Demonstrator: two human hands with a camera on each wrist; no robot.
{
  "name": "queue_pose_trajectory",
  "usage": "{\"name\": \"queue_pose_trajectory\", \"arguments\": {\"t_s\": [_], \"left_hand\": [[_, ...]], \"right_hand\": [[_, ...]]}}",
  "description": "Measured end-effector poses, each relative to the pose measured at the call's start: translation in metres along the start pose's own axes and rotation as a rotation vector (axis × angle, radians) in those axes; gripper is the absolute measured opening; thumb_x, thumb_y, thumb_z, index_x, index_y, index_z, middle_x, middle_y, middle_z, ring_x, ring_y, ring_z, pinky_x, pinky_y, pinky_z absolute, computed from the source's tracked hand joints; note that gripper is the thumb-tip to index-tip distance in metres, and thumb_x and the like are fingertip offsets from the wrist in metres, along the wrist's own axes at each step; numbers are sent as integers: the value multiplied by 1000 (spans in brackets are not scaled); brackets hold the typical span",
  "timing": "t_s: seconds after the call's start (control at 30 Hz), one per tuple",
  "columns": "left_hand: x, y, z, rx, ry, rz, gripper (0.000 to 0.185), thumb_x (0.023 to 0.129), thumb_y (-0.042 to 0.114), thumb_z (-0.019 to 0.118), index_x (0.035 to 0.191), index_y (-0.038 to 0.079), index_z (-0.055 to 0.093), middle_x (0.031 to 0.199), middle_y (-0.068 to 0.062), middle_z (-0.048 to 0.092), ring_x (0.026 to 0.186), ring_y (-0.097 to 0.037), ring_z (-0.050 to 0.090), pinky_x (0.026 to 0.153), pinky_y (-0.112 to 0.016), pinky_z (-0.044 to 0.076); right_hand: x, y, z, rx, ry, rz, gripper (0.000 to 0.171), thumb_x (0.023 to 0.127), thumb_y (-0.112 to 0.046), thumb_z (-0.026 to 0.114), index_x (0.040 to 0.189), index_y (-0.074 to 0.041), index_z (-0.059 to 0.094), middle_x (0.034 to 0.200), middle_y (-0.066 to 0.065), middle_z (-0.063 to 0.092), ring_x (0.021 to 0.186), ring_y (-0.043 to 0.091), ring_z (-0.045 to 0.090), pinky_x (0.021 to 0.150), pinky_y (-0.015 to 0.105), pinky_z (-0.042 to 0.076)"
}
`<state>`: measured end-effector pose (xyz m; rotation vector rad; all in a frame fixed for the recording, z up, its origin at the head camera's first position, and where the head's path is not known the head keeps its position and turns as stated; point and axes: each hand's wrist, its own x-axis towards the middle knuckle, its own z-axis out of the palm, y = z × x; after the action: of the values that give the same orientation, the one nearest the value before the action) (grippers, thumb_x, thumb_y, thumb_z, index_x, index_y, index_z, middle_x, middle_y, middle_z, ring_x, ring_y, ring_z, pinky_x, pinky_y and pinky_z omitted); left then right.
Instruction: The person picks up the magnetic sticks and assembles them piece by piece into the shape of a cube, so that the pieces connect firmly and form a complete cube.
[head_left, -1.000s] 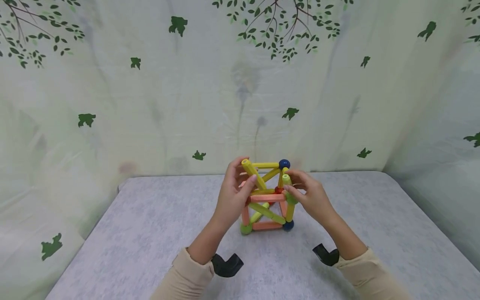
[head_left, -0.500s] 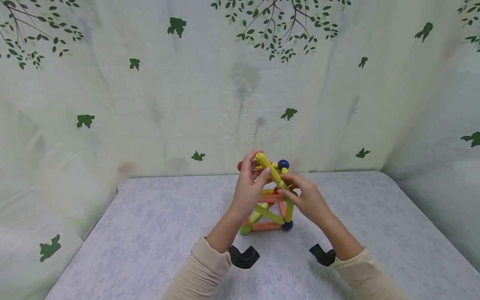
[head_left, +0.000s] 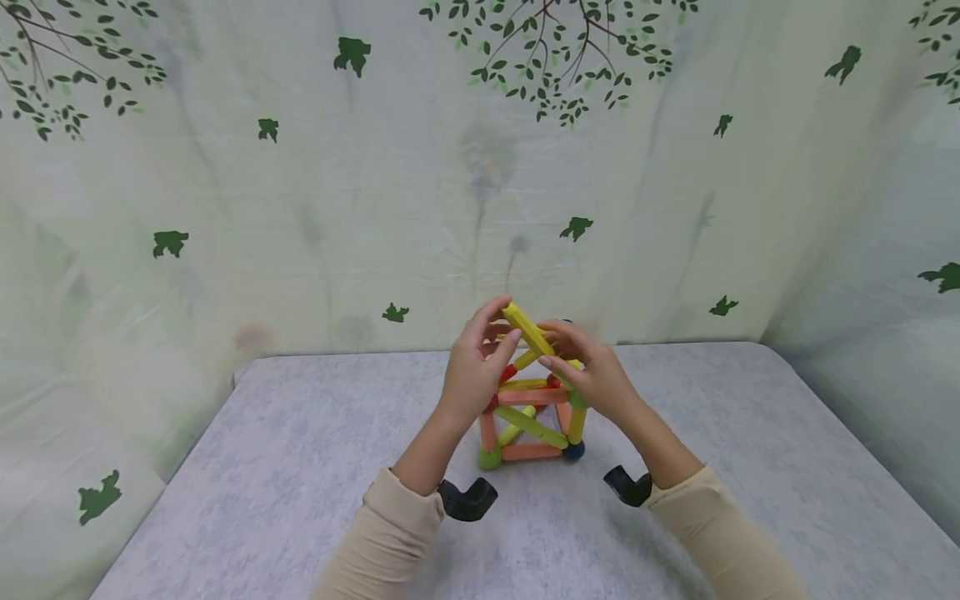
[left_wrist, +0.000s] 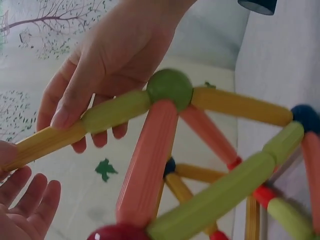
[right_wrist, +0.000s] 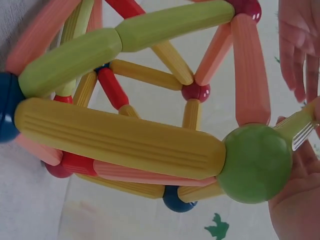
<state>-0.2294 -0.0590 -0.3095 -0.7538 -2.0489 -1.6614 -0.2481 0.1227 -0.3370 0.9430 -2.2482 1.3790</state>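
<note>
A frame of coloured building sticks and balls stands on the table; a pink stick (head_left: 534, 397) crosses its front. My left hand (head_left: 472, 367) pinches the upper end of a yellow stick (head_left: 528, 329) above it. In the left wrist view, that stick (left_wrist: 47, 145) meets a light green stick (left_wrist: 116, 111) end to end, and the green stick touches a green ball (left_wrist: 170, 89). My right hand (head_left: 600, 379) pinches around this joint, thumb (left_wrist: 62, 117) over it. The right wrist view shows the same green ball (right_wrist: 256, 162) close up, with the light green stick (right_wrist: 297, 125) partly hidden by fingers.
The frame rests on a grey table (head_left: 315, 467), with a light green ball (head_left: 490, 458) and a blue ball (head_left: 573, 451) at its front bottom corners. Behind the table hangs a leaf-patterned cloth (head_left: 375, 208). Black wrist straps (head_left: 468, 500) sit on both arms.
My left hand brought the yellow stick right against the light green stick's end, then moved back left. My right hand moved up and left, and the joined sticks now lean left.
</note>
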Motion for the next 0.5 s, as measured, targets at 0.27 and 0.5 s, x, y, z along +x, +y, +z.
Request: {"name": "queue_pose_trajectory", "arguments": {"t_s": [0.27, 0.5], "left_hand": [[9, -34, -19, 199, -99, -61, 55, 87, 12, 59, 136, 10, 35, 126, -9, 45, 105, -27, 49, 87, -42, 42], [7, -59, -24, 300, -168, -199, 58, 85, 11, 60, 136, 4, 34, 122, -13, 46, 111, -26, 44, 91, -42, 38]], "right_hand": [[23, 8, 2, -56, -140, 107, 45, 86, -15, 62, 128, -15, 49, 96, 8, 62, 69, 18, 55, 61, 30, 49], [34, 11, 8, -176, -277, 239, 42, 88, -20, 60, 128, -15, 51, 90, 3, 62, 69, 16, 53, 57, 29, 46]]}}
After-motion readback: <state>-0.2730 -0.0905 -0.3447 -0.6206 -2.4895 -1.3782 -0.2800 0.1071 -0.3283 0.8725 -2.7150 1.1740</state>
